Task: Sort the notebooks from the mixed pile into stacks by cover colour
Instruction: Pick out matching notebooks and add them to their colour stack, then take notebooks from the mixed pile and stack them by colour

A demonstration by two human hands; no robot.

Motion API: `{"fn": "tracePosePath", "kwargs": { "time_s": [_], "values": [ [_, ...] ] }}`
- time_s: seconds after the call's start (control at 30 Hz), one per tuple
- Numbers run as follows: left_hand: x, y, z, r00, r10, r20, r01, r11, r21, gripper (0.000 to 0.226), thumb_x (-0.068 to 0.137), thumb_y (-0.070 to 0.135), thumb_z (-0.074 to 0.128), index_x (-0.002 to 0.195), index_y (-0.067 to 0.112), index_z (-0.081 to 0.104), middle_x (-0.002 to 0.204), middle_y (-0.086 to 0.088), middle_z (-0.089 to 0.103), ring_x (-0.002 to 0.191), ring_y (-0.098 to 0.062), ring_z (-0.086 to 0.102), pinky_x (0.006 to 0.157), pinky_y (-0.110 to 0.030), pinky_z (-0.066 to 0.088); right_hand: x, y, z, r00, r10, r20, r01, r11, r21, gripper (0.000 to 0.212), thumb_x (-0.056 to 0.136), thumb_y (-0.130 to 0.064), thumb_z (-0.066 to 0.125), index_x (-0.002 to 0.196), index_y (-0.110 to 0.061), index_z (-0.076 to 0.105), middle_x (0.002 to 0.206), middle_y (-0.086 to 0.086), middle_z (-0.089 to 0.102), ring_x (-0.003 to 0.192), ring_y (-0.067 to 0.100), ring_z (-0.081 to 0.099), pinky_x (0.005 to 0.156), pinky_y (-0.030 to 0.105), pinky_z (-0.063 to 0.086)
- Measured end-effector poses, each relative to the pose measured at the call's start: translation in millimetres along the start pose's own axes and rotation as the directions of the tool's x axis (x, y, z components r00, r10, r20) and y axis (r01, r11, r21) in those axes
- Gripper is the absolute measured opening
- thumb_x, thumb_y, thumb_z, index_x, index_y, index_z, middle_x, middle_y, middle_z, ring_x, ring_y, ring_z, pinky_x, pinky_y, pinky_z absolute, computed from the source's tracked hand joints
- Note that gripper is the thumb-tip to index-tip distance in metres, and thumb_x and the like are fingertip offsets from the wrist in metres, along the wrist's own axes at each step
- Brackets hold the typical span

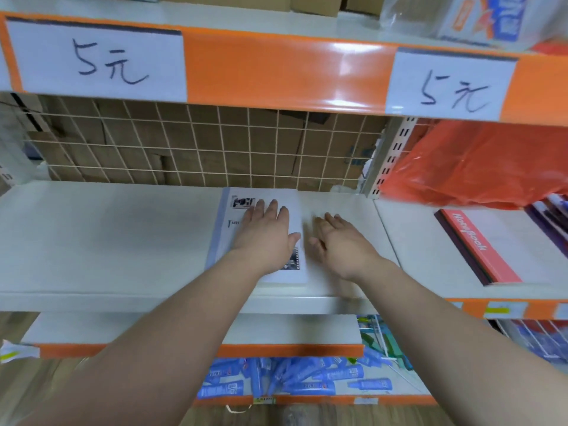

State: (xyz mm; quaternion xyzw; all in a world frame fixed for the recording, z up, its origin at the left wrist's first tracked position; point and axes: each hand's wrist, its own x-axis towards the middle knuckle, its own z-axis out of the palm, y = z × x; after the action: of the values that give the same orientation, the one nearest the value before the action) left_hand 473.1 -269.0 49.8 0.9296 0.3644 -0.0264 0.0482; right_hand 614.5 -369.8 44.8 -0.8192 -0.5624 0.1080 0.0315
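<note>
Both hands reach mid-frame with straight fingers, left hand (264, 233) pressed flat on the white notebook (293, 196) lying on the middle shelf (107, 235), right hand (341, 241) just beside its right edge, a red-edged pile (479, 247) reading "Notebook" at right, "5元" tags (98, 59) above, blue tubes (295, 379) heaped below.
</note>
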Motion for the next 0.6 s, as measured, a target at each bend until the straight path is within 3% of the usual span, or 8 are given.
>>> {"fn": "tracePosePath", "kwargs": {
  "time_s": [0.3, 0.6],
  "values": [
    [1.0, 82.2, -10.6, 0.998, 0.067, 0.0, -0.067, 0.997, 0.039, 0.066, 0.103, 0.051, 0.027, 0.154, 0.01, 0.02, 0.163, -0.013, 0.015, 0.15, -0.035, 0.01, 0.121, -0.047, 0.011, -50.8, 71.2, -26.4, 0.998, 0.042, -0.043, -0.044, 0.997, -0.056, 0.06, 0.104, -0.043, 0.029, 0.154, -0.012, 0.017, 0.162, 0.013, 0.013, 0.149, 0.029, 0.013, 0.121, 0.037, 0.012],
    [2.9, 224.6, -5.7, 0.991, 0.133, -0.021, -0.13, 0.988, 0.088, 0.064, 0.1, 0.054, 0.032, 0.147, 0.01, 0.032, 0.158, -0.014, 0.028, 0.145, -0.036, 0.024, 0.116, -0.044, 0.022, -119.9, 197.0, -40.5, 0.99, 0.123, -0.068, -0.126, 0.991, -0.037, 0.061, 0.103, -0.043, 0.031, 0.154, -0.013, 0.017, 0.161, 0.015, 0.013, 0.148, 0.03, 0.014, 0.12, 0.039, 0.013]
  ]
}}
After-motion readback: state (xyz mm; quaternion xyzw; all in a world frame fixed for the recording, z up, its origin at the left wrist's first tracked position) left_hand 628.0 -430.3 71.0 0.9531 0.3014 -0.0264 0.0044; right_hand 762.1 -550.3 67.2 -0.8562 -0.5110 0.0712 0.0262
